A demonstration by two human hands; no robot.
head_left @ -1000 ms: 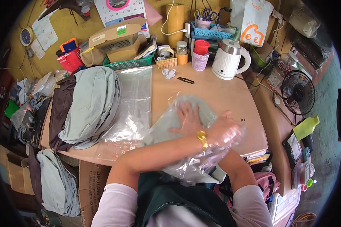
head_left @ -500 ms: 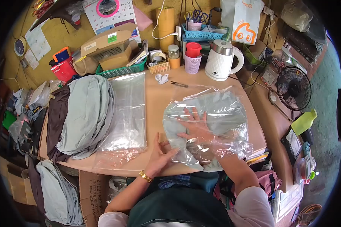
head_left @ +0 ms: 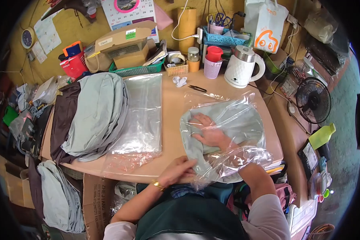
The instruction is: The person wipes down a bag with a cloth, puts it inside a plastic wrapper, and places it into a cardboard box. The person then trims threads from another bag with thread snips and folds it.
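A clear plastic bag (head_left: 254,150) lies on the right half of the table with pale grey-green folded fabric (head_left: 238,116) inside it. My right hand (head_left: 210,132) reaches into the bag through its near end and lies on the fabric, palm down, fingers stretched out and thumb apart. At the bag's near left corner, my left hand (head_left: 178,171) pinches the bag's edge beside the fabric; its fingertips are partly hidden. A stack of flat clear plastic bags (head_left: 142,112) lies left of the hands.
Piled grey and brown fabric (head_left: 96,116) covers the table's left side. Along the back stand a green basket (head_left: 138,70), a lilac cup (head_left: 212,68) and a white kettle (head_left: 241,70). Thread snips (head_left: 197,88) lie before them. A black fan (head_left: 314,100) stands at right.
The right hand's fingers have drawn closer together on the fabric, which lies smoother. My left hand has moved down and right and closed on the bag's edge. The view has shifted slightly.
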